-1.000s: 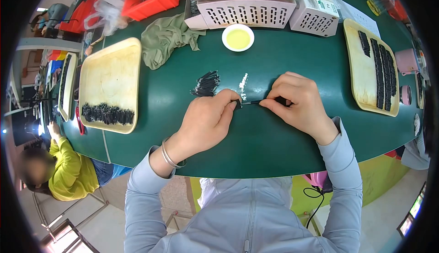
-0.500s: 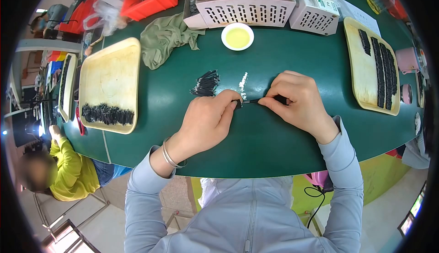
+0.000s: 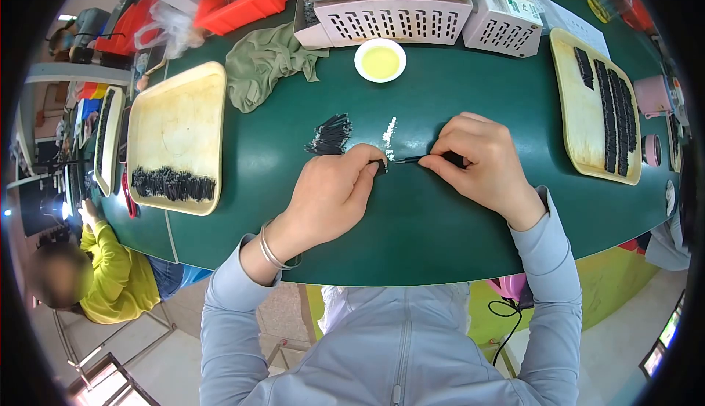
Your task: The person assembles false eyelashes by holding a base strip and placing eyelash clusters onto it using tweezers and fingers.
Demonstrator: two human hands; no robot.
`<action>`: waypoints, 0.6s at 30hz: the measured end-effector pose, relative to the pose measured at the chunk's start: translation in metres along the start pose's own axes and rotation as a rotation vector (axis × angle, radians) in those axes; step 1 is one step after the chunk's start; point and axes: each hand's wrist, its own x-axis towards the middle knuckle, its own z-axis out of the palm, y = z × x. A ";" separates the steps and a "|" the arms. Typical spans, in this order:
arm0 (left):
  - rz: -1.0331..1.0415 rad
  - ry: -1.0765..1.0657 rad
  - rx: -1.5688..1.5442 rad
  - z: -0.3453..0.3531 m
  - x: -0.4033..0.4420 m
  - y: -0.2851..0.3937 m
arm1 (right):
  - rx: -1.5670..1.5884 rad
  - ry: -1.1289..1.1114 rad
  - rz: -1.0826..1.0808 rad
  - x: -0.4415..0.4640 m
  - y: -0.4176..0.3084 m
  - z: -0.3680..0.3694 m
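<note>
My left hand [image 3: 332, 186] pinches a small black piece [image 3: 382, 165] between thumb and forefinger; most of it is hidden by the fingers. Opposite it, my right hand [image 3: 474, 162] is closed round a thin black tool [image 3: 411, 160] whose fine tip points left, just short of the black piece. Between and beyond the hands lies a narrow line of small white bits [image 3: 390, 136]. A fanned bundle of thin black pieces with whitish ends [image 3: 330, 134] rests on the green table, right behind my left hand.
A cream tray [image 3: 176, 142] at left holds a row of black pieces; another tray [image 3: 580, 142] at right holds several black rows. A white bowl of yellowish liquid [image 3: 380, 60], a green cloth [image 3: 266, 64] and a perforated metal box [image 3: 396, 20] stand behind. A co-worker [image 3: 121, 281] sits at left.
The tool's tip has drawn slightly to the right, away from the black piece in my left hand. Both hands are otherwise nearly still.
</note>
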 end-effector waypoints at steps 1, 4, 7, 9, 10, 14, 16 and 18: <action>-0.008 -0.004 -0.006 0.000 0.000 0.000 | -0.032 0.007 -0.009 0.000 0.001 -0.001; -0.022 -0.010 -0.011 -0.001 0.000 0.001 | -0.096 0.023 -0.026 -0.001 0.001 -0.001; -0.035 -0.014 -0.009 -0.001 0.000 0.001 | -0.105 -0.013 -0.037 -0.001 -0.002 -0.001; -0.026 -0.008 -0.008 0.000 -0.001 0.001 | -0.099 -0.006 -0.035 -0.001 -0.001 -0.001; -0.021 -0.003 -0.007 0.000 0.000 0.001 | -0.093 0.002 -0.034 -0.001 -0.001 -0.001; -0.024 -0.012 -0.011 -0.003 0.000 0.003 | -0.079 0.009 -0.030 -0.002 0.000 -0.002; -0.025 -0.010 -0.014 -0.003 0.000 0.003 | -0.075 0.008 -0.030 -0.001 0.000 -0.001; -0.026 -0.007 -0.020 -0.002 0.000 0.003 | -0.080 -0.002 -0.055 -0.001 -0.001 -0.002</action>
